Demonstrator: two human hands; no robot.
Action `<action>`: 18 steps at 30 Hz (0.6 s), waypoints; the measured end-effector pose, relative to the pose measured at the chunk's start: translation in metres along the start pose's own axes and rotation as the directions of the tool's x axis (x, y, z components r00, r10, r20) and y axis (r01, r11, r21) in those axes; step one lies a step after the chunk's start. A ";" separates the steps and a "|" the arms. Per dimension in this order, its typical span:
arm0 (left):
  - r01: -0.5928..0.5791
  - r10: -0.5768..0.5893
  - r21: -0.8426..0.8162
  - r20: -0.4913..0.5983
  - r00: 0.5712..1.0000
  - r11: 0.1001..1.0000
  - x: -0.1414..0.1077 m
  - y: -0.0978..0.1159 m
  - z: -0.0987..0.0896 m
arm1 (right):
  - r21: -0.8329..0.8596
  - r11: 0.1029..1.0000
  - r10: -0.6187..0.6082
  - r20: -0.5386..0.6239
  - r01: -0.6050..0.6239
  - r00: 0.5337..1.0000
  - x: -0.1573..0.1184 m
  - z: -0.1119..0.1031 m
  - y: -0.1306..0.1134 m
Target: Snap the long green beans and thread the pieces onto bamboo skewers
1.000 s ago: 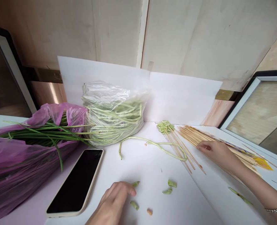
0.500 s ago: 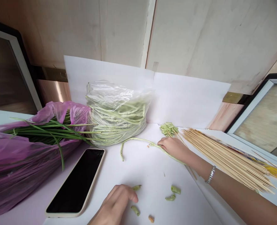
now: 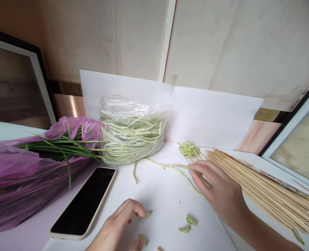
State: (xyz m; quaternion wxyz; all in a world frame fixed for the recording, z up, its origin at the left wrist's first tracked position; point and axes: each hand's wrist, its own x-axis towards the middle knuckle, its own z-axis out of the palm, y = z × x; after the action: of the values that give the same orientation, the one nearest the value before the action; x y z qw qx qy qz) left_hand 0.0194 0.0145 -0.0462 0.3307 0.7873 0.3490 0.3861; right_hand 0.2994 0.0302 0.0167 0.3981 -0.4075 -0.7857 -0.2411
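Observation:
My right hand [image 3: 215,181] is closed on a long green bean [image 3: 180,166], raised a little over the paper. A second long bean [image 3: 188,181] curves over the white paper below it. Low in the view, my left hand [image 3: 120,223] is held with thumb and fingers apart, nothing between them. Short bean pieces lie near its fingertips, one [image 3: 148,213] by the index finger and one [image 3: 144,240] by the thumb. Two more pieces [image 3: 191,220] rest to the right. Skewered bean pieces [image 3: 189,149] sit at the back of the paper.
A clear bag of long beans [image 3: 133,139] stands at the back. At left are a pink bag [image 3: 18,188] with green stalks [image 3: 60,148] and a black-screened phone [image 3: 83,204]. Many wooden skewers [image 3: 259,191] lie at right, near framed panels and white boards [image 3: 212,115].
My right hand has lifted and come nearer, drawing a bean away from the one on the paper. My left hand has moved slightly left, its thumb now in view.

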 end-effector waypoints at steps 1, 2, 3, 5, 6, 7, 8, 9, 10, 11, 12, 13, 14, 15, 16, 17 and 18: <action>-0.005 0.005 -0.010 -0.023 1.000 1.000 0.002 0.005 0.000 | 0.036 0.999 -0.020 0.001 0.020 1.000 -0.002 -0.001 -0.012; -0.011 0.010 -0.020 -0.029 1.000 1.000 0.004 0.010 0.000 | 0.068 0.997 -0.035 0.007 0.034 0.999 -0.004 -0.001 -0.022; -0.020 0.020 -0.035 -0.019 1.000 0.999 0.006 0.013 0.001 | 0.097 0.994 -0.043 0.010 0.042 0.999 -0.007 0.000 -0.031; -0.024 0.023 -0.052 -0.011 1.000 0.998 0.011 0.019 0.003 | 0.154 0.987 -0.058 0.025 0.053 0.998 -0.012 0.003 -0.044; -0.014 0.013 -0.054 -0.014 1.000 0.998 0.014 0.022 0.004 | 0.185 0.981 -0.066 0.038 0.058 0.997 -0.015 0.005 -0.048; 0.006 -0.007 -0.046 -0.026 1.000 0.999 0.017 0.026 0.005 | 0.216 0.974 -0.075 0.053 0.062 0.996 -0.017 0.007 -0.052; 0.025 -0.026 -0.038 -0.026 0.999 0.999 0.020 0.030 0.005 | 0.248 0.966 -0.084 0.068 0.065 0.994 -0.018 0.009 -0.055; 0.060 -0.060 -0.024 -0.011 0.998 0.998 0.023 0.036 0.006 | 0.280 0.957 -0.094 0.076 0.069 0.993 -0.019 0.011 -0.057; 0.078 -0.078 0.004 0.023 0.997 0.997 0.027 0.041 0.005 | 0.310 0.948 -0.098 0.079 0.069 0.992 -0.020 0.012 -0.058; 0.093 -0.095 0.048 0.048 0.994 0.995 0.030 0.047 0.005 | 0.336 0.940 -0.095 0.077 0.064 0.992 -0.020 0.014 -0.059; 0.094 -0.103 0.098 0.086 0.991 0.991 0.032 0.052 0.004 | 0.362 0.931 -0.088 0.075 0.055 0.993 -0.019 0.015 -0.060; 0.067 -0.084 0.148 0.112 0.990 0.987 0.034 0.055 0.004 | 0.385 0.922 -0.078 0.078 0.042 0.994 -0.019 0.016 -0.060; 0.030 -0.058 0.193 0.140 0.988 0.981 0.035 0.058 0.003 | 0.401 0.916 -0.066 0.088 0.025 0.994 -0.019 0.016 -0.060; -0.021 -0.020 0.236 0.170 0.985 0.972 0.035 0.059 0.003 | 0.411 0.911 -0.059 0.104 0.011 0.993 -0.019 0.016 -0.060; -0.082 0.026 0.286 0.194 0.981 0.955 0.035 0.059 0.004 | 0.415 0.910 -0.062 0.125 0.004 0.990 -0.019 0.016 -0.060; -0.148 0.075 0.342 0.217 0.973 0.928 0.034 0.058 0.005 | 0.413 0.911 -0.074 0.148 0.006 0.986 -0.019 0.015 -0.060; -0.208 0.120 0.406 0.232 0.965 0.890 0.032 0.057 0.007 | 0.405 0.914 -0.089 0.164 0.015 0.982 -0.021 0.015 -0.060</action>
State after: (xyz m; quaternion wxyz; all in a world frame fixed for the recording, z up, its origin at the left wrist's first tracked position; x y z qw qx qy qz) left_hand 0.0565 0.0083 0.0079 0.1496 0.9021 0.3217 0.2456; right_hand 0.2505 -0.0015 -0.0119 0.3944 -0.3159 -0.8616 -0.0476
